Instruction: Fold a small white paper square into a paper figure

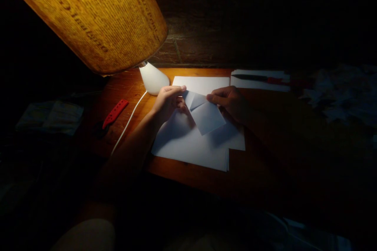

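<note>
A small folded piece of white paper (208,118) is held up between my two hands, above larger white sheets (191,151) on the wooden table. My left hand (171,102) pinches its upper left corner between thumb and fingers. At its upper right edge, my right hand (228,100) grips the paper with the thumb on top. A triangular flap shows near the top of the fold, between the hands. The right hand's lower fingers are in shadow and partly behind the paper.
A lamp with a printed yellow shade (118,15) and white base (153,78) stands at the back left, its cord (129,121) running forward. Left lies a red-handled tool (116,113). Back right, a dark blade with a red handle (250,77) rests on paper (247,84), near pale paper-like shapes (347,100).
</note>
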Action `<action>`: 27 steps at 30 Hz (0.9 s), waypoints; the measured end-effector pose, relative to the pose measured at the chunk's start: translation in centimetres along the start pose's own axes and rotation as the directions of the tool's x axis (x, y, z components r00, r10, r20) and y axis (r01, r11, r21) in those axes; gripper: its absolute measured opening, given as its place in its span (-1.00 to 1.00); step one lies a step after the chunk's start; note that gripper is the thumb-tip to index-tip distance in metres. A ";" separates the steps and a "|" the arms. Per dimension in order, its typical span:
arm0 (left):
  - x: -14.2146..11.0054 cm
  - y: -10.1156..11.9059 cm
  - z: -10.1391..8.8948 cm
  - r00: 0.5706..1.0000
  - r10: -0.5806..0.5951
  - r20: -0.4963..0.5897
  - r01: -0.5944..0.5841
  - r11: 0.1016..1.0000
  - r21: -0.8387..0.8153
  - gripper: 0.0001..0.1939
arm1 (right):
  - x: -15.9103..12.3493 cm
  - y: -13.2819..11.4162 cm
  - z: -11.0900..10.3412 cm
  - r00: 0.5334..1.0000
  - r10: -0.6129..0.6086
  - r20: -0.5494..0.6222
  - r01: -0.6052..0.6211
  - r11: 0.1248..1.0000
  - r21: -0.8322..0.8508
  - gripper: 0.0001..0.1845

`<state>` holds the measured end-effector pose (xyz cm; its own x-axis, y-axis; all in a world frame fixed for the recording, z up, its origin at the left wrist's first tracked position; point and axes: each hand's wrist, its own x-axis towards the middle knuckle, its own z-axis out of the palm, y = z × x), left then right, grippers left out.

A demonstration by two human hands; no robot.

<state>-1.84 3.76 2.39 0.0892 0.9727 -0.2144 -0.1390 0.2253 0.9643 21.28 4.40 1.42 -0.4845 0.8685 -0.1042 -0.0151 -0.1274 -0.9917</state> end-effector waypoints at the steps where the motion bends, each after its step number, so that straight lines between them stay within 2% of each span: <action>1: -0.1 0.2 -0.1 1.000 0.006 0.017 -0.006 1.000 0.016 -0.68 | 0.0 0.0 0.0 1.000 0.001 0.021 -0.001 1.000 0.008 -0.45; 4: -0.6 1.0 -0.3 0.988 -0.016 0.152 0.003 0.997 0.081 -0.69 | -0.1 -0.2 -0.1 0.994 0.022 0.104 -0.021 1.000 -0.010 -0.43; 6: -0.9 1.2 -0.4 0.954 -0.099 0.284 0.053 0.985 0.163 -0.65 | -0.1 -0.4 -0.1 0.985 0.029 0.170 -0.016 0.997 -0.074 -0.42; 7: -1.0 1.3 -0.4 0.944 -0.118 0.309 0.060 0.980 0.192 -0.65 | 0.0 -0.5 -0.1 0.981 0.026 0.194 -0.007 0.995 -0.099 -0.44; 9: -1.0 1.1 -0.4 0.958 -0.087 0.273 0.033 0.980 0.198 -0.67 | 0.2 -0.7 -0.1 0.977 0.015 0.212 0.007 0.995 -0.102 -0.50; 12: -0.6 0.8 -0.5 0.989 0.009 0.147 -0.029 0.990 0.136 -0.67 | 0.6 -0.8 -0.6 0.992 0.006 0.122 0.001 0.998 -0.058 -0.52; 15: -0.4 0.8 -0.7 0.992 0.087 0.089 -0.098 0.988 0.122 -0.66 | 1.2 -0.7 -1.5 0.999 -0.037 -0.031 0.032 0.989 -0.146 -0.55; 18: -0.7 1.0 -0.6 0.984 0.066 0.167 -0.103 0.969 0.226 -0.64 | 1.6 -0.4 -2.0 0.965 -0.123 -0.233 0.070 0.973 -0.221 -0.66; 20: -1.0 0.9 -0.4 0.972 0.016 0.235 -0.094 0.941 0.324 -0.61 | 1.8 -0.1 -2.1 0.949 -0.145 -0.280 0.071 0.963 -0.260 -0.73; 22: -1.4 0.6 -0.2 0.958 0.037 0.284 -0.161 0.890 0.427 -0.59 | 1.9 0.1 -2.0 0.958 -0.129 -0.257 0.044 0.949 -0.311 -0.78; 23: -1.6 0.4 0.0 0.952 0.094 0.293 -0.234 0.838 0.493 -0.60 | 1.8 0.1 -1.9 0.965 -0.110 -0.237 0.023 0.939 -0.343 -0.79; 25: -1.9 0.0 0.3 0.921 0.213 0.325 -0.380 0.673 0.635 -0.66 | 1.5 0.0 -1.9 0.973 -0.092 -0.210 -0.006 0.906 -0.423 -0.77; 27: -2.3 -0.4 0.7 0.879 0.278 0.387 -0.476 0.476 0.739 -0.79 | 1.0 -0.1 -1.8 0.972 -0.133 -0.196 0.010 0.850 -0.527 -0.72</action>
<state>-1.27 1.36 2.64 0.4215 0.8960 0.1396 0.6204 -0.3972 0.6763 22.32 6.15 1.26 -0.2973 0.9546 0.0161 0.4429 0.1528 -0.8834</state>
